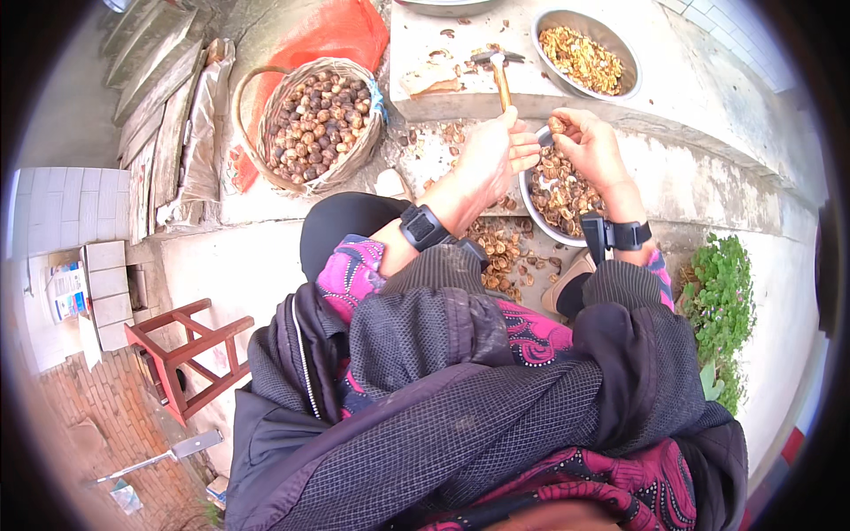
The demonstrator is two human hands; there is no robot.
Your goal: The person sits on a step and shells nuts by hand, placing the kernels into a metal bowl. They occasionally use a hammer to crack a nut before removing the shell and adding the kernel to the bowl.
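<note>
One round walnut (pixel 557 125), right hand (pixel 593 149); wooden-handled hammer (pixel 503 81), left hand (pixel 490 149)

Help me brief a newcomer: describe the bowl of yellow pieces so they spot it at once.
Find the pale ledge across the top of the picture. On it, beyond the right hand, sits a round metal bowl. It holds yellow pieces, whereas the lower bowl by that hand holds brown shells.
</note>
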